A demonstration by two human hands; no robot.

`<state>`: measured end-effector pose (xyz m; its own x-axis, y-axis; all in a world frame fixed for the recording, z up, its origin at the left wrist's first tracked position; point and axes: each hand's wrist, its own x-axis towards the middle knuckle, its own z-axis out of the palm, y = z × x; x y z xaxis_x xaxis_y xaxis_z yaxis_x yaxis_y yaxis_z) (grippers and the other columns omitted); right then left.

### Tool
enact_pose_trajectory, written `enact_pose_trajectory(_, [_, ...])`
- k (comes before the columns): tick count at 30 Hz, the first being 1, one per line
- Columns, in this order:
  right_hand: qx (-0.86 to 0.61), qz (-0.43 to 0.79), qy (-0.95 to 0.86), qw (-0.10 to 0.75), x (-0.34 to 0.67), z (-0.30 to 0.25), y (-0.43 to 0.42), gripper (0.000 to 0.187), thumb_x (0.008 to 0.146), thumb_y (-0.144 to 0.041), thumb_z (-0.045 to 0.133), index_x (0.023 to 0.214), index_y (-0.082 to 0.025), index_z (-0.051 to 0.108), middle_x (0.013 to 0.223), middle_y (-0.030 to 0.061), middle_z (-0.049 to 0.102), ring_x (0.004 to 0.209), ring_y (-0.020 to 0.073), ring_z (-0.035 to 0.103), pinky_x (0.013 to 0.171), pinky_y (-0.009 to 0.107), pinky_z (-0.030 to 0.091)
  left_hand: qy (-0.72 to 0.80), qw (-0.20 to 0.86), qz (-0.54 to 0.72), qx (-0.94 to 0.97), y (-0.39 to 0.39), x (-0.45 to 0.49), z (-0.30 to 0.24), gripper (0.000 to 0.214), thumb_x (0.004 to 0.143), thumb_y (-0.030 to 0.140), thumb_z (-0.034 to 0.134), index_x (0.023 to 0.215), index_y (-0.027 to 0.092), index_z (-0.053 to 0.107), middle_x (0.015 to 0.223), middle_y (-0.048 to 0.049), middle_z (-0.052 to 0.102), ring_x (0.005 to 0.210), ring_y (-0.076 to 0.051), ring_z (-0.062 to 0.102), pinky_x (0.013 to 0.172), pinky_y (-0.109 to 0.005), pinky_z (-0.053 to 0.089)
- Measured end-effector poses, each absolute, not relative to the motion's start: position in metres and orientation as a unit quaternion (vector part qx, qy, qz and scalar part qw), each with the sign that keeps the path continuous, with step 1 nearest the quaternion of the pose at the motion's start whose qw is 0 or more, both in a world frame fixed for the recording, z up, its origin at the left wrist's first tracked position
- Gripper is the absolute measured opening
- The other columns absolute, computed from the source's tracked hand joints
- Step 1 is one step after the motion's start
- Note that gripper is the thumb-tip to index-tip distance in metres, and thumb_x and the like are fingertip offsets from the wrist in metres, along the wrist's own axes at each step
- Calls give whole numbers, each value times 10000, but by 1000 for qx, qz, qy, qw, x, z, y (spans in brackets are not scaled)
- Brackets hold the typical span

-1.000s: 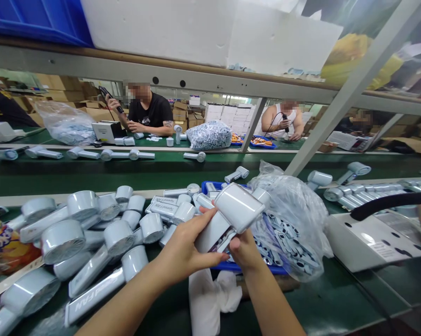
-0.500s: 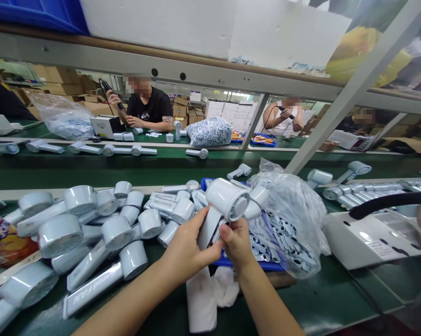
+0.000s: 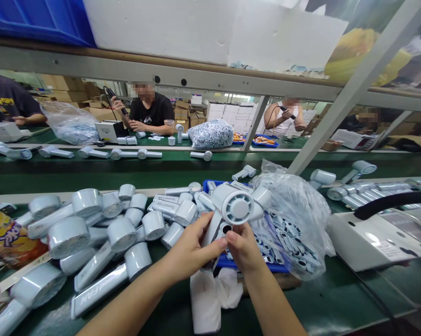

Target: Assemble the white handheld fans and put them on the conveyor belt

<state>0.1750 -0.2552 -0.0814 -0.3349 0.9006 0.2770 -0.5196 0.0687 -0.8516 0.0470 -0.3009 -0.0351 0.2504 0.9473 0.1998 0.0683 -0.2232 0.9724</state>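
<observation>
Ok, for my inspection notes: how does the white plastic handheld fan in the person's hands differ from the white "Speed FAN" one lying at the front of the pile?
The held fan is lifted in the left hand and right hand, while the Speed FAN one lies on the green work surface. The held fan shows its round grille; the lying one shows its lettered handle. Both are white, with round heads on long handles.
</observation>
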Motion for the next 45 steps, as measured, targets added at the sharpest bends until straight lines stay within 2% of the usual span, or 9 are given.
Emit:
enact_pose_trajectory(5, [-213, 629, -516, 541, 182, -80, -256, 519, 509, -544, 750, 895, -232, 598, 796, 43, 646, 742, 226, 611, 701, 361, 495, 395, 479, 474, 624, -307, 50, -32, 326, 726, 216, 622, 1038, 148, 554, 856, -43, 587, 810, -195, 552, 712, -282, 444])
enact_pose_trajectory(10, [-299, 522, -732, 320, 233, -93, -275, 486, 737, -512, 592, 1130, -235, 525, 1033, 98, 616, 939, 245, 589, 807, 399, 473, 359, 619, 520, 466, -295, 50, -47, 284, 719, 296, 636, 944, 168, 519, 767, -9, 570, 608, -116, 547, 527, -205, 430])
enact_pose_trajectory(14, [-377, 242, -884, 130, 244, -127, -313, 602, 593, -319, 757, 1149, -209, 553, 1102, 130, 601, 1004, 328, 544, 870, 476, 428, 331, 680, 549, 356, -287, 47, -46, 346, 804, 482, 454, 874, 151, 528, 624, 5, 539, 392, -80, 478, 384, -185, 355])
enact_pose_trajectory(17, [-404, 178, -893, 91, 243, -142, -324, 437, 636, -225, 703, 1060, -179, 605, 957, 114, 670, 865, 304, 610, 768, 421, 490, 307, 696, 564, 322, -285, 43, -40, 415, 847, 486, 363, 985, 136, 539, 611, -4, 545, 380, -86, 484, 386, -189, 360])
enact_pose_trajectory(26, [-466, 412, -601, 502, 278, -101, -336, 353, 778, -533, 507, 817, -224, 674, 774, 105, 696, 722, 284, 651, 641, 369, 530, 400, 596, 573, 395, -290, 41, -41, 500, 855, 544, 303, 935, 149, 598, 441, 15, 504, 364, -116, 432, 384, -230, 327])
enact_pose_trajectory(30, [-429, 486, -583, 491, 232, -84, -336, 459, 709, -623, 537, 664, -179, 646, 558, 75, 630, 524, 224, 594, 526, 334, 519, 467, 442, 606, 468, -297, 45, -38, 380, 870, 474, 364, 974, 191, 596, 761, -17, 636, 717, -175, 571, 667, -280, 448])
enact_pose_trajectory(34, [-417, 487, -577, 506, 219, -80, -334, 438, 739, -619, 502, 714, -208, 651, 487, 31, 580, 434, 192, 540, 464, 321, 499, 449, 384, 601, 538, -300, 47, -37, 367, 904, 426, 309, 1047, 189, 550, 1038, -35, 597, 1006, -188, 507, 901, -285, 364])
enact_pose_trajectory(39, [-415, 391, -693, 441, 222, -76, -335, 359, 716, -551, 572, 671, -212, 678, 609, 69, 646, 586, 249, 606, 590, 337, 518, 436, 418, 614, 509, -295, 50, -47, 431, 887, 495, 278, 1017, 169, 527, 992, -56, 592, 944, -198, 517, 844, -306, 383])
enact_pose_trajectory(45, [-494, 433, -559, 506, 251, -99, -343, 521, 657, -648, 567, 834, -175, 694, 781, 129, 690, 821, 320, 632, 824, 450, 486, 356, 581, 596, 425, -290, 45, -46, 373, 675, 268, 616, 999, 180, 453, 800, 2, 577, 666, -132, 537, 611, -246, 428])
